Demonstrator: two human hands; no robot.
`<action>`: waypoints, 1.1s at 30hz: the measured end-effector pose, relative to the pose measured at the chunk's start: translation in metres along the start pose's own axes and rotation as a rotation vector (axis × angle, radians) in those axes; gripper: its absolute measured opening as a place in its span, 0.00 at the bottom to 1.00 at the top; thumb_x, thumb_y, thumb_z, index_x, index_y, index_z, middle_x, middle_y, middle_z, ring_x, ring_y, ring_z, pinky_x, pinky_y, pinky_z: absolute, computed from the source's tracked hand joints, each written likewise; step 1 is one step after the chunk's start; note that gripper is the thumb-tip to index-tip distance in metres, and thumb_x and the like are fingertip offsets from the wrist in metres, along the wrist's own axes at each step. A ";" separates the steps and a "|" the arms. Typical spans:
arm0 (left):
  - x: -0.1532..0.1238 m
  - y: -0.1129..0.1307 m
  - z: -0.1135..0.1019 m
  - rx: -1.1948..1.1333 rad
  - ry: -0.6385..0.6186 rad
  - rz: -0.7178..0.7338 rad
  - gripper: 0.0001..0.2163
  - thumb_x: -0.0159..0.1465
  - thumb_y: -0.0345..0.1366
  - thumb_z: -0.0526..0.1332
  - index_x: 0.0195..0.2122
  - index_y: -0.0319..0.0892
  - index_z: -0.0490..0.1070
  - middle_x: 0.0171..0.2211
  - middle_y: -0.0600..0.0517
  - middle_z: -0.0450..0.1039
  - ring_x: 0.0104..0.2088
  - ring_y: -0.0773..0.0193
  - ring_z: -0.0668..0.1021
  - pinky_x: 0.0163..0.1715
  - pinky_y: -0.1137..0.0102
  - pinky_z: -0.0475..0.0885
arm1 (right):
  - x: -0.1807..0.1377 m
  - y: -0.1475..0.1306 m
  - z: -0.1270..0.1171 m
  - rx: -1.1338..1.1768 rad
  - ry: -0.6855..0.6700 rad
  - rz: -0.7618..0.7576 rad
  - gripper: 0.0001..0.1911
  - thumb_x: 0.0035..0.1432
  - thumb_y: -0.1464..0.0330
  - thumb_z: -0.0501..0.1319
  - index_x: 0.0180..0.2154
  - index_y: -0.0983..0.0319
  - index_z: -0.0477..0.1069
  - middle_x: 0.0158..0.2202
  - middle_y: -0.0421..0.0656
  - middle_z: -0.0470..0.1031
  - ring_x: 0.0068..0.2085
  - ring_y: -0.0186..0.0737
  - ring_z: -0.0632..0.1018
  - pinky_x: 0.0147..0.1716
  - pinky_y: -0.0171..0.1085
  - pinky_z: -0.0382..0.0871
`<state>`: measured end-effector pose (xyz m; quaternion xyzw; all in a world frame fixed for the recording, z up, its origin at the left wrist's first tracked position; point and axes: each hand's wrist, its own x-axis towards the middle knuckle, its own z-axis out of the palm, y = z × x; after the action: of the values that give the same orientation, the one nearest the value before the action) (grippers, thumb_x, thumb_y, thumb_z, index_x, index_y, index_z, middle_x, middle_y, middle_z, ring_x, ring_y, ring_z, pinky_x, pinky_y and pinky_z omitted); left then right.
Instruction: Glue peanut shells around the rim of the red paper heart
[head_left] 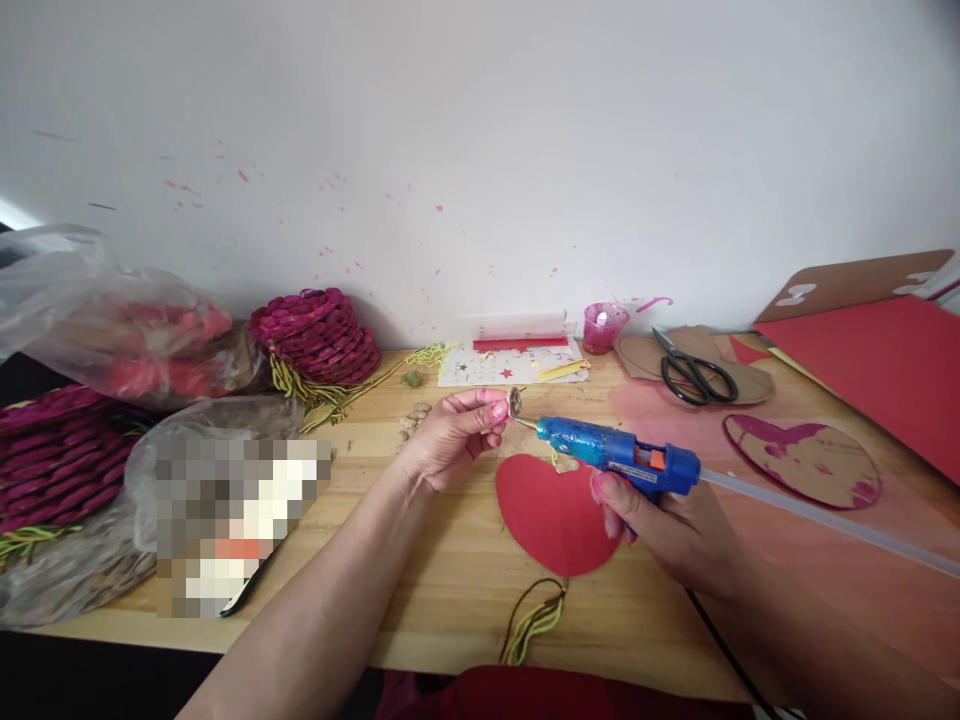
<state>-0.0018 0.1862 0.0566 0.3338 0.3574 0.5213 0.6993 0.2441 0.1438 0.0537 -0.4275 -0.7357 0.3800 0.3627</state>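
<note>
Between the thumb and fingers of my left hand (465, 425) is a small brown round piece (514, 402), too small to name its kind. My right hand (645, 510) grips a blue hot glue gun (592, 445), its nozzle up against or very near that piece. A clear glue stick (825, 525) sticks out from the back of the gun. Below the gun a red heart cutout (547, 520) lies flat on the wooden table (427, 610), partly covered by my right hand. Yellow-green and dark cords (534, 625) lie at its lower tip.
Left stand magenta woven baskets (319, 335), plastic bags (127, 330) and a blurred-out flat object (240, 530). Along the wall are a star-printed sheet (480, 370) and a pink cup (602, 328). Scissors (697, 380), a paint-marked cardboard heart (810, 465) and red sheets (877, 360) lie right.
</note>
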 end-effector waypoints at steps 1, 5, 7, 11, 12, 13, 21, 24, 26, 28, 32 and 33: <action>0.000 0.000 0.000 -0.001 -0.003 -0.001 0.13 0.47 0.35 0.79 0.29 0.37 0.79 0.22 0.54 0.71 0.22 0.74 0.70 0.23 0.79 0.68 | 0.000 0.000 0.000 -0.003 0.003 0.000 0.20 0.67 0.55 0.56 0.27 0.59 0.69 0.19 0.40 0.73 0.21 0.37 0.76 0.20 0.35 0.68; -0.001 0.001 0.000 -0.005 -0.009 -0.004 0.13 0.47 0.35 0.79 0.28 0.36 0.79 0.22 0.53 0.71 0.22 0.75 0.70 0.23 0.79 0.68 | -0.001 0.003 -0.002 -0.002 0.011 -0.003 0.19 0.67 0.55 0.56 0.27 0.59 0.70 0.19 0.40 0.74 0.21 0.38 0.76 0.20 0.36 0.67; -0.001 0.001 0.000 -0.008 -0.011 -0.007 0.13 0.47 0.35 0.79 0.28 0.36 0.79 0.23 0.53 0.72 0.22 0.74 0.70 0.23 0.79 0.68 | -0.001 0.004 -0.001 -0.001 0.010 0.010 0.19 0.67 0.55 0.57 0.27 0.59 0.70 0.19 0.40 0.74 0.21 0.38 0.76 0.21 0.36 0.67; -0.001 0.001 0.000 -0.013 -0.012 -0.008 0.13 0.46 0.34 0.79 0.29 0.36 0.79 0.23 0.52 0.72 0.22 0.74 0.70 0.23 0.79 0.68 | -0.001 0.005 -0.001 0.004 0.010 0.017 0.20 0.67 0.55 0.57 0.27 0.59 0.69 0.19 0.40 0.74 0.21 0.38 0.76 0.21 0.36 0.67; -0.001 0.001 0.000 -0.014 -0.012 -0.008 0.13 0.46 0.34 0.79 0.29 0.36 0.79 0.23 0.52 0.72 0.22 0.74 0.70 0.23 0.79 0.68 | -0.001 0.005 -0.001 0.003 0.012 0.011 0.20 0.67 0.55 0.57 0.27 0.59 0.69 0.19 0.40 0.74 0.21 0.38 0.76 0.21 0.36 0.67; -0.001 0.001 0.000 -0.013 -0.013 -0.007 0.13 0.47 0.34 0.79 0.29 0.36 0.79 0.23 0.52 0.72 0.22 0.74 0.70 0.23 0.79 0.68 | -0.001 0.004 -0.001 0.000 0.013 0.006 0.20 0.67 0.54 0.57 0.27 0.59 0.69 0.19 0.40 0.73 0.21 0.38 0.76 0.21 0.36 0.67; -0.001 0.001 0.000 -0.010 -0.017 -0.010 0.13 0.47 0.34 0.79 0.29 0.36 0.79 0.23 0.53 0.72 0.22 0.75 0.70 0.23 0.79 0.68 | -0.001 0.002 0.000 0.016 0.016 0.020 0.20 0.67 0.54 0.57 0.28 0.59 0.69 0.19 0.39 0.73 0.21 0.38 0.75 0.20 0.36 0.67; -0.001 0.001 0.000 -0.010 -0.011 -0.011 0.13 0.47 0.34 0.79 0.29 0.36 0.79 0.23 0.52 0.72 0.22 0.75 0.70 0.23 0.79 0.68 | -0.001 0.002 0.000 0.026 0.028 0.040 0.21 0.66 0.53 0.57 0.27 0.59 0.69 0.19 0.40 0.73 0.21 0.38 0.75 0.21 0.36 0.68; -0.001 0.001 0.000 -0.008 -0.011 -0.009 0.13 0.47 0.34 0.79 0.29 0.36 0.79 0.24 0.52 0.72 0.22 0.75 0.70 0.23 0.79 0.68 | -0.001 0.002 0.000 0.028 0.031 0.041 0.21 0.66 0.53 0.57 0.27 0.59 0.69 0.18 0.40 0.73 0.21 0.38 0.75 0.20 0.36 0.67; -0.001 0.001 0.000 -0.004 -0.016 -0.008 0.13 0.47 0.35 0.79 0.29 0.36 0.79 0.24 0.52 0.72 0.22 0.75 0.70 0.23 0.79 0.68 | -0.001 0.003 -0.001 0.021 0.016 0.035 0.21 0.66 0.53 0.57 0.27 0.59 0.69 0.18 0.40 0.73 0.21 0.38 0.75 0.20 0.36 0.67; -0.001 0.001 -0.001 -0.003 -0.021 -0.008 0.13 0.47 0.35 0.79 0.29 0.36 0.80 0.24 0.52 0.72 0.22 0.75 0.70 0.24 0.79 0.69 | 0.000 0.002 -0.001 0.010 0.026 0.017 0.20 0.67 0.54 0.57 0.27 0.59 0.70 0.19 0.39 0.73 0.21 0.37 0.75 0.20 0.35 0.67; 0.000 0.001 -0.001 -0.005 -0.019 -0.009 0.13 0.47 0.35 0.79 0.29 0.36 0.80 0.24 0.52 0.72 0.22 0.75 0.70 0.24 0.79 0.69 | 0.001 0.001 -0.001 0.014 0.029 0.011 0.20 0.67 0.54 0.57 0.26 0.58 0.69 0.18 0.39 0.72 0.21 0.37 0.75 0.20 0.35 0.67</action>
<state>-0.0028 0.1859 0.0567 0.3352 0.3509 0.5161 0.7058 0.2448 0.1451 0.0528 -0.4343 -0.7253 0.3810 0.3744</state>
